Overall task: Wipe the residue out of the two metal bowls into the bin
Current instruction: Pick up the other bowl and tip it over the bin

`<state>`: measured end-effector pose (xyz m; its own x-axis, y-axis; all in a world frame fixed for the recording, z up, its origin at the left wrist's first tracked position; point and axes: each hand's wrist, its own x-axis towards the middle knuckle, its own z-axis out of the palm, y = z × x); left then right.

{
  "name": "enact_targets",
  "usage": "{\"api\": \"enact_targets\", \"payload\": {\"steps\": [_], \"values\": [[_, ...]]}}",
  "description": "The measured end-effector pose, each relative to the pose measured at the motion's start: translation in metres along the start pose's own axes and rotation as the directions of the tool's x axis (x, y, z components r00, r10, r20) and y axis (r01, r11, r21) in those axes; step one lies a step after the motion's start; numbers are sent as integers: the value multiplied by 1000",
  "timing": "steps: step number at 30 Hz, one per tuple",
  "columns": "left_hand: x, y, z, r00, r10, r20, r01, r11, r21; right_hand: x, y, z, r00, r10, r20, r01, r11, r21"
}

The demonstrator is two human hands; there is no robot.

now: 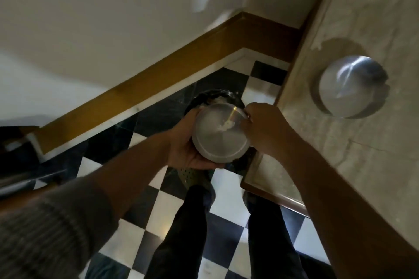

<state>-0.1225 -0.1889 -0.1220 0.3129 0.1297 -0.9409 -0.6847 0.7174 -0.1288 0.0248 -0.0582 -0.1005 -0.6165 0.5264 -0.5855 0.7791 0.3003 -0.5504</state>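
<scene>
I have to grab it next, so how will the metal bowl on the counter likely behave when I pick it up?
The bowl on the counter looks like thin, rigid metal, so probably light and stiff. Its smooth, shiny, rounded side may be slippery, so a grip at the rim seems safer. It seems to rest upside down on the marble counter, so it should not roll, though it might slide if nudged.

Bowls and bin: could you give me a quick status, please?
Left hand grips bowl over bin. Right hand at rim. Second bowl on counter. Nothing blocking.

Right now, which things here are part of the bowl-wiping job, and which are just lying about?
Job: held bowl, second bowl on the counter, bin, left hand, right hand.
Lying about: shoe, checkered floor.
</scene>
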Motion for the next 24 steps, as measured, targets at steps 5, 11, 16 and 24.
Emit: {"api": "enact_targets", "payload": {"steps": [5, 11, 16, 24], "values": [[1, 32, -32, 999, -17, 29, 14, 996, 92, 18, -23, 15, 994, -99, 36, 98, 995, 37], [3, 61, -49, 987, 109, 119, -143, 935, 326, 19, -21, 36, 996, -92, 5, 91, 993, 74], [7, 70, -42, 962, 173, 212, -254, 853, 457, 19, -8, 41, 996, -76, -48, 85, 969, 233], [28, 50, -18, 740, 621, 259, -224, -136, 965, 3, 21, 21, 956, -270, 113, 247, 952, 183]]}}
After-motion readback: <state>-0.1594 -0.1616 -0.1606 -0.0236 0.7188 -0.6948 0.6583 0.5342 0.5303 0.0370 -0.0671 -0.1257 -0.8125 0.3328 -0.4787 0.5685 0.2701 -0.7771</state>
